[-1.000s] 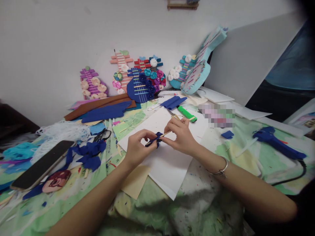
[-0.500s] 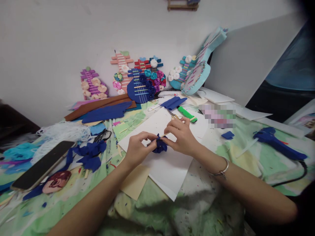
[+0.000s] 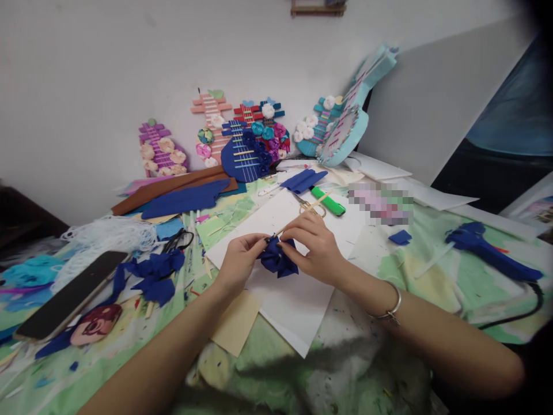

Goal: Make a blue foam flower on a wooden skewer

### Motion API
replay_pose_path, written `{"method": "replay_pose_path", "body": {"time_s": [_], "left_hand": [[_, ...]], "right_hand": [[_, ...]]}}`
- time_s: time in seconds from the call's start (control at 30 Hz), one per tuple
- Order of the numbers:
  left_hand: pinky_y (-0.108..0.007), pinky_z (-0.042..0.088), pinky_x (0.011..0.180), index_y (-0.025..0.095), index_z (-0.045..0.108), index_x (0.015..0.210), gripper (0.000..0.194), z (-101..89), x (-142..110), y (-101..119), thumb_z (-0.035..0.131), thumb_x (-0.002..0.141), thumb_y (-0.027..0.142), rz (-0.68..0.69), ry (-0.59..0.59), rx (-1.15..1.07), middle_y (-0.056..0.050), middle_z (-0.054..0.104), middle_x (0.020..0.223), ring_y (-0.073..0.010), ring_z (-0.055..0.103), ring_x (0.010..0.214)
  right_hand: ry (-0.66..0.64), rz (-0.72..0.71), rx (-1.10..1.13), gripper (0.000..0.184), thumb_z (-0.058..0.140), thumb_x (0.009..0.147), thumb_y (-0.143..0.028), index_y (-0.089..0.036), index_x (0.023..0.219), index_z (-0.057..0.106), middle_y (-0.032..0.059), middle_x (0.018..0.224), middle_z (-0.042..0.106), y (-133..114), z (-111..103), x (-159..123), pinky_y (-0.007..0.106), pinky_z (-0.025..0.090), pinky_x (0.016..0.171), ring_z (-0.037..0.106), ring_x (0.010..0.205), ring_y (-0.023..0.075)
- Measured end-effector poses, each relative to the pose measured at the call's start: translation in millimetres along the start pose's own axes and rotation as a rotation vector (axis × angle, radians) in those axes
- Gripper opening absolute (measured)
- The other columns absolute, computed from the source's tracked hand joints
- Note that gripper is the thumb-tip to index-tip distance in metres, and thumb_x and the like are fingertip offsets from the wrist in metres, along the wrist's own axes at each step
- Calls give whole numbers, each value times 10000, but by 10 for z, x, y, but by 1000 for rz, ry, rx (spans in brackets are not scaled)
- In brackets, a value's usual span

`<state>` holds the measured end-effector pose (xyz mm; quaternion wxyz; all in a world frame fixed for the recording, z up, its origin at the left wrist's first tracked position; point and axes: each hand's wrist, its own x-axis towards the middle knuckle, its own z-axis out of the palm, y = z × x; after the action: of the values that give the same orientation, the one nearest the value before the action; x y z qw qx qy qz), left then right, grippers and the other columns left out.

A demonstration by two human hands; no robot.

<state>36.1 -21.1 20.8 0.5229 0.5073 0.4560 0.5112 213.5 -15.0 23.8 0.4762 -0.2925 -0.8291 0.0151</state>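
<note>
Over the white paper sheet (image 3: 298, 317), both hands are at a dark blue crepe paper flower (image 3: 280, 260). My left hand (image 3: 242, 256) pinches its left upper edge between thumb and finger. My right hand (image 3: 317, 248) has its thumb and fingers closed at the flower's right side. A thin wooden stick (image 3: 320, 200) passes through the right hand, its lower end at the top of the flower. Where the fingers press on the petals is partly hidden. Gold-handled scissors (image 3: 318, 210) and a green box cutter (image 3: 330, 203) lie just beyond my right hand.
A blue glue gun (image 3: 492, 251) with a cord lies at the right. Blue crepe scraps (image 3: 158, 274) and a phone (image 3: 71, 297) are at the left. Decorated paper guitars, including a blue one (image 3: 237, 155), lean against the back wall.
The flower has turned and shows larger, more spread petals below my fingers. The stick now slants up past my right hand, which has shifted slightly toward me.
</note>
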Motion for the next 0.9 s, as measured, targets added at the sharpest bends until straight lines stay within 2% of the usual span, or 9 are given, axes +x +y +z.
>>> {"method": "replay_pose_path", "body": {"time_s": [0.13, 0.3, 0.47, 0.6, 0.73, 0.9], "left_hand": [[-232, 456, 644, 118, 731, 820, 199, 19, 3, -2, 692, 705, 275, -6, -37, -91, -50, 721, 744, -129, 614, 651], [-239, 454, 628, 111, 728, 807, 207, 66, -21, 41, 713, 683, 277, -29, -69, -203, -64, 713, 739, -139, 612, 650], [-252, 461, 637, 115, 719, 837, 224, 70, -35, 39, 731, 673, 267, -51, -75, -223, -69, 713, 769, -154, 631, 679], [-245, 459, 626, 122, 714, 819, 217, 62, -38, 41, 749, 659, 265, -80, -77, -238, -47, 701, 720, -136, 615, 636], [-226, 450, 614, 124, 708, 804, 211, 57, -43, 43, 754, 661, 272, -97, -103, -236, -35, 691, 702, -121, 603, 624], [-227, 440, 601, 132, 707, 807, 215, 54, -54, 54, 761, 658, 277, -85, -108, -201, -29, 688, 704, -117, 590, 614]], "right_hand": [[-23, 6, 118, 73, 539, 853, -186, -209, 847, 608, 40, 912, 686, -18, 6, 7, 367, 416, 823, 525, 852, 193], [-41, 269, 217, 38, 600, 793, -179, -200, 799, 569, 22, 798, 633, -61, -1, 32, 321, 427, 755, 529, 824, 179], [-116, 477, 375, 103, 624, 768, -227, -200, 865, 604, 8, 841, 641, -22, 22, 56, 314, 417, 756, 553, 822, 164], [-172, 581, 563, 111, 641, 756, -269, -190, 833, 626, 17, 821, 650, 26, 45, 66, 300, 419, 688, 562, 761, 155], [-166, 661, 718, 118, 686, 697, -249, -175, 736, 603, 5, 732, 612, 24, 40, 71, 286, 422, 645, 537, 684, 134], [-166, 736, 969, 176, 726, 641, -228, -168, 736, 590, -10, 726, 591, 14, 30, 70, 265, 426, 629, 538, 660, 115]]}}
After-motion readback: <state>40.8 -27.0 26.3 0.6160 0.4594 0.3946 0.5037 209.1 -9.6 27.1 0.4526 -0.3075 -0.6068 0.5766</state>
